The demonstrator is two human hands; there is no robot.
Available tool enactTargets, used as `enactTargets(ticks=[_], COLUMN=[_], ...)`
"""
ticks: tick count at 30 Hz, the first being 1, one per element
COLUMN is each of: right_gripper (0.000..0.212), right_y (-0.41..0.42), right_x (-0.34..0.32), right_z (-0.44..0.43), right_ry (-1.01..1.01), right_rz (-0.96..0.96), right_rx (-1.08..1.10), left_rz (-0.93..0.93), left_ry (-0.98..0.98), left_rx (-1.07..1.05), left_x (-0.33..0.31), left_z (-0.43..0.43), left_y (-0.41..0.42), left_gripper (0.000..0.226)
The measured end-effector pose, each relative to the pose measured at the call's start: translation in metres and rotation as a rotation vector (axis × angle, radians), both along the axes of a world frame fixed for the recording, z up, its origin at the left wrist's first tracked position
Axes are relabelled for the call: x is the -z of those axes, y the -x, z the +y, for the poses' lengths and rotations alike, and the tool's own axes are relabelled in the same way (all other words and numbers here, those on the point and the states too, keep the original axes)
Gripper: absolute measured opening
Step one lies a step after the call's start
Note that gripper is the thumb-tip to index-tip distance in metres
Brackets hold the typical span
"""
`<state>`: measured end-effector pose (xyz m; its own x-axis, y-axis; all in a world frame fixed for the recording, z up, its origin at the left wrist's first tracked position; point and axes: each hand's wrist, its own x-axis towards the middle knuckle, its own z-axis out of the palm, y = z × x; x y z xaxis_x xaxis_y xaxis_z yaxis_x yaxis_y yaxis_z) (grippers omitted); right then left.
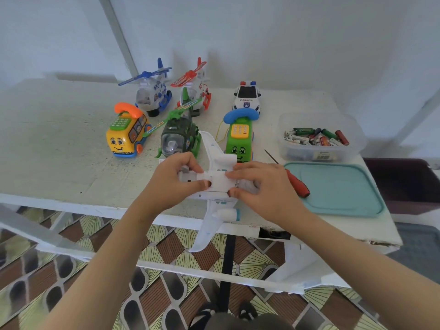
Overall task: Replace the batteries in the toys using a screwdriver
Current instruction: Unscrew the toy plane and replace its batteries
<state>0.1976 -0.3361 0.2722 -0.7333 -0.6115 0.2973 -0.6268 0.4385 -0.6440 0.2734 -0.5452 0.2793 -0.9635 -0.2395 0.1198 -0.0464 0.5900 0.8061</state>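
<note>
A white toy airplane [215, 217] lies belly up at the table's front edge, one wing hanging over the edge. My left hand [177, 181] grips its body from the left, thumb on the white battery cover [219, 181]. My right hand [264, 186] holds the body from the right, fingertips and thumb pressing on the same cover. A red-handled screwdriver [298, 184] lies on the table just right of my right hand, its tip pointing away. A clear plastic tub [352, 148] at the right holds several loose batteries [316, 138].
Behind the airplane stand a yellow phone bus [127, 136], a green helicopter [178, 136], a green phone car [239, 139], a blue helicopter [153, 91], a red helicopter [195, 88] and a police car [247, 97]. A teal lid [338, 189] lies right. White table [47, 144] edge runs close.
</note>
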Motion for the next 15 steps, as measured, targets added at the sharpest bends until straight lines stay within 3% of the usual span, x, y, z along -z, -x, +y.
enactTargets(ticks=[3,7,10,13,15], right_gripper=[0.029,0.034,0.047,0.045,0.038], right_y=[0.000,0.000,0.000,0.006,0.016], right_x=[0.002,0.008,0.005,-0.001,-0.003], right_z=[-0.003,0.001,0.009,0.020,0.030], right_ry=[0.100,-0.035,0.013,0.147,0.027], right_rz=[-0.162,0.073,-0.036,-0.026,0.068], right_rx=[0.002,-0.055,-0.088,0.047,0.234], left_rz=[-0.001,-0.019,-0.037,-0.042,-0.038], left_ry=[-0.001,-0.019,-0.044,-0.058,-0.054], left_rx=[-0.012,-0.025,-0.036,-0.060,-0.066], left_x=[0.000,0.001,0.001,0.000,-0.001], left_z=[0.001,0.000,0.000,0.001,0.002], left_y=[0.000,0.001,0.003,0.005,0.005], left_gripper=[0.041,0.041,0.037,0.037,0.040])
